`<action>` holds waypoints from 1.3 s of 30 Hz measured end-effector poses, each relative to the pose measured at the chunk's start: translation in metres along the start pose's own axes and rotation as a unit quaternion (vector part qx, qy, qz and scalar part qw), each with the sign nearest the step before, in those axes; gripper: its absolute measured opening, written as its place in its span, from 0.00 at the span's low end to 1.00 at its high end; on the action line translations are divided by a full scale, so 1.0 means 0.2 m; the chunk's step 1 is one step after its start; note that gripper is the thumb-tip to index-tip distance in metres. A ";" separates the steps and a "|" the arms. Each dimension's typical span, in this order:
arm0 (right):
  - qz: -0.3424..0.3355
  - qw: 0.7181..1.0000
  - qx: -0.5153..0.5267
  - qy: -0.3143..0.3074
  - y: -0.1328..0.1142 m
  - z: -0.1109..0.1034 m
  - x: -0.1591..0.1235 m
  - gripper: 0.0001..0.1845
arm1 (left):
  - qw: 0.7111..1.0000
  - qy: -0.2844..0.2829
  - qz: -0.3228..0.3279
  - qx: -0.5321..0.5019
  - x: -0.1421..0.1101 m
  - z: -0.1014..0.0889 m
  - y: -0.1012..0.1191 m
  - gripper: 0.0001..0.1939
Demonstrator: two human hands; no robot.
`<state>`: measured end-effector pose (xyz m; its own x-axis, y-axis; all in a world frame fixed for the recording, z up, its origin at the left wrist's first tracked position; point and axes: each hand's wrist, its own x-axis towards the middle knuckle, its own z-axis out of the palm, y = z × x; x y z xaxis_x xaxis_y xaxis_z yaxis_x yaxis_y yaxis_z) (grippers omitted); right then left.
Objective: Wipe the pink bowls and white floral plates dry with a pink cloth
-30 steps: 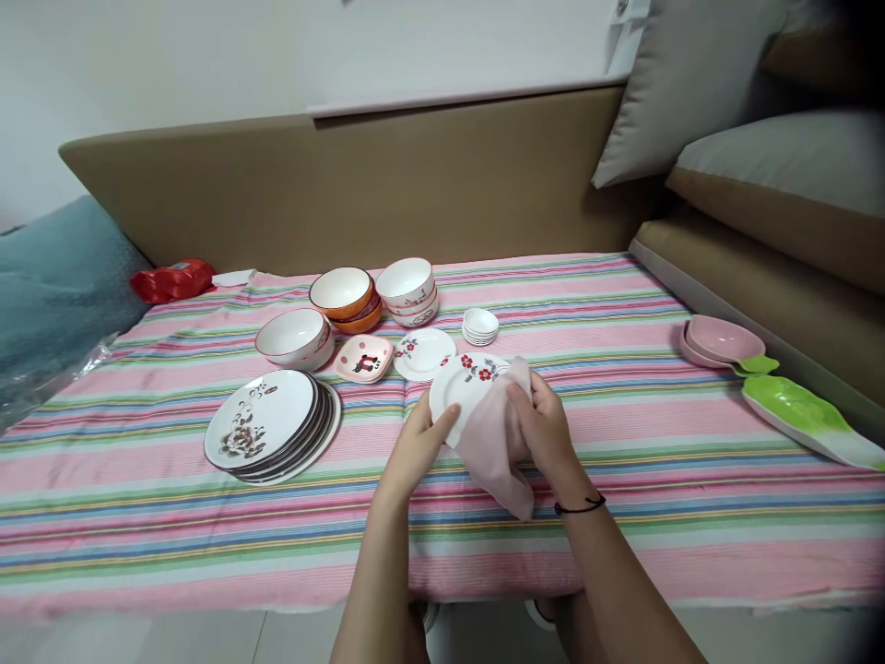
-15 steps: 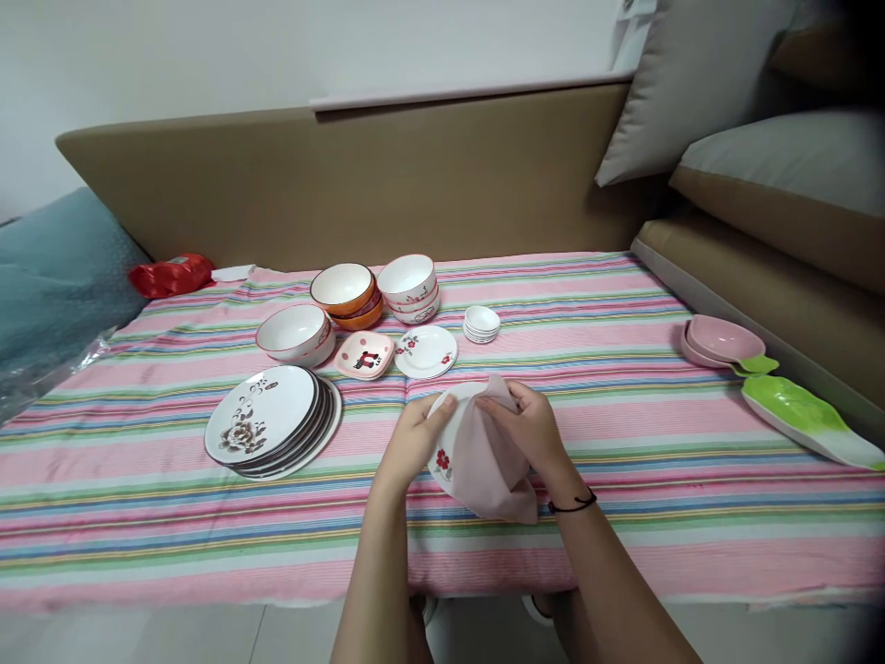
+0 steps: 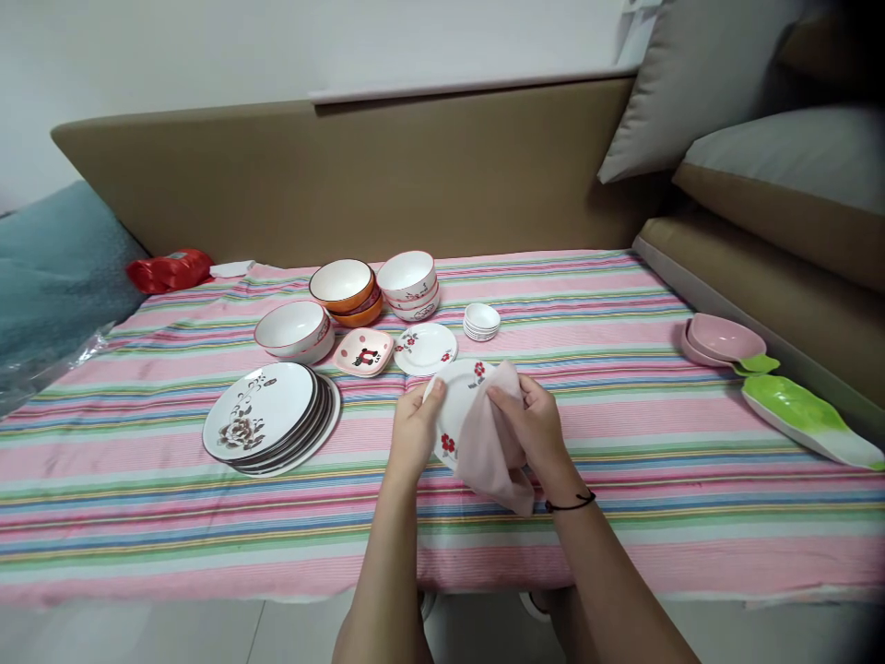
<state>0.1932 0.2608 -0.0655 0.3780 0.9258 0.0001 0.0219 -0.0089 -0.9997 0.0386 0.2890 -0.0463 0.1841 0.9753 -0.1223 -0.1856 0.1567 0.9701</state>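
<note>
Between my hands a white plate with red flowers (image 3: 451,413) is held up, tilted toward me, above the striped cloth. My left hand (image 3: 415,426) grips its left rim, thumb on the face and fingers behind. My right hand (image 3: 536,420) pinches a pale pink cloth (image 3: 488,443) that drapes over the plate's right side; its fingers behind are hidden. Just beyond lies another flowered plate (image 3: 432,349). Beside that one is a square pink-edged dish with a cat picture (image 3: 359,353). A stack of small white dishes (image 3: 482,318) stands behind the held plate.
On the left is a stack of large plates (image 3: 259,420), with white bowls (image 3: 294,330), orange bowls (image 3: 344,286) and flowered bowls (image 3: 407,277) behind. Pink bowls (image 3: 725,338) and a green-white dish (image 3: 795,415) lie right. A brown backrest (image 3: 449,175) borders the striped cloth (image 3: 622,424).
The pink cloth and my right hand have shifted a little right, uncovering more of the plate, including a second red flower near its top. My left hand still grips the rim.
</note>
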 end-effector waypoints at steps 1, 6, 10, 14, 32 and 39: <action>-0.003 1.000 -0.006 0.000 0.00 0.00 0.00 0.16 | 0.999 -0.037 -0.014 0.022 -0.01 0.00 0.01 0.20; -0.074 0.991 -0.088 -0.074 -0.01 0.00 -0.01 0.19 | 0.978 -0.159 -0.063 0.120 -0.05 -0.03 0.05 0.20; -0.112 0.982 -0.136 -0.073 -0.01 0.01 -0.02 0.22 | 0.976 -0.172 -0.049 0.127 -0.06 -0.04 0.05 0.20; -0.032 0.996 -0.086 -0.014 -0.01 0.00 -0.01 0.19 | 0.995 -0.068 -0.038 0.066 -0.04 0.00 0.02 0.19; -0.002 1.000 -0.014 -0.012 0.00 -0.04 0.01 0.17 | 0.999 -0.027 -0.001 0.029 -0.04 0.02 0.00 0.20; -0.082 0.987 -0.124 -0.065 -0.03 -0.01 0.00 0.22 | 0.984 -0.146 -0.023 0.097 -0.05 -0.01 0.02 0.18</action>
<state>0.1953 0.2591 -0.0600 0.2288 0.9631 0.1421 0.3048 0.0677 -0.9500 0.0347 0.2799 -0.0420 0.4635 0.8768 -0.1280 0.0109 0.1389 0.9903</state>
